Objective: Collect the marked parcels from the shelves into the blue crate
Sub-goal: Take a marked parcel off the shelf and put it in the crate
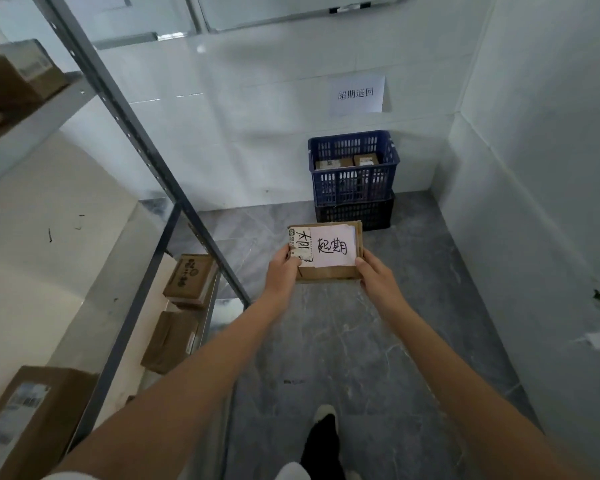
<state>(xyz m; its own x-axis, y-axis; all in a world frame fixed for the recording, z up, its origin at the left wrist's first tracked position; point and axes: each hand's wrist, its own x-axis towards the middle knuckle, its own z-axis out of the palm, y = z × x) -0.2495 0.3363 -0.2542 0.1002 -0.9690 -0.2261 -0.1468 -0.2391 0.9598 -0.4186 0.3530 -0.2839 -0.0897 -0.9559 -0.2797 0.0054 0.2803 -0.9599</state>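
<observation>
I have the flat brown cardboard parcel with the white handwritten note on top (328, 252) pinched from both near corners: my left hand (282, 274) grips the near-left edge with the thumb on the printed label, and my right hand (374, 276) grips the near-right corner, fingers curled under. The parcel is level, label up, held out in front of me above the grey marbled floor (395, 341).

The blue slotted plastic crate (354, 168) sits ahead by the white wall, stacked on a black crate (355, 213), below a white paper sign (356, 95). Two small cardboard parcels inside it (347, 162) already lie there, so I judge this a mid-task carry.

To do it well, I would keep the two-handed hold even, walk the parcel over the near rim, and lower it flat onto the ones inside rather than dropping it. The loose note might slip if I tilt. The grey metal shelving rack (160, 188) with more brown boxes stands on my left; I should stay clear of its upright.
</observation>
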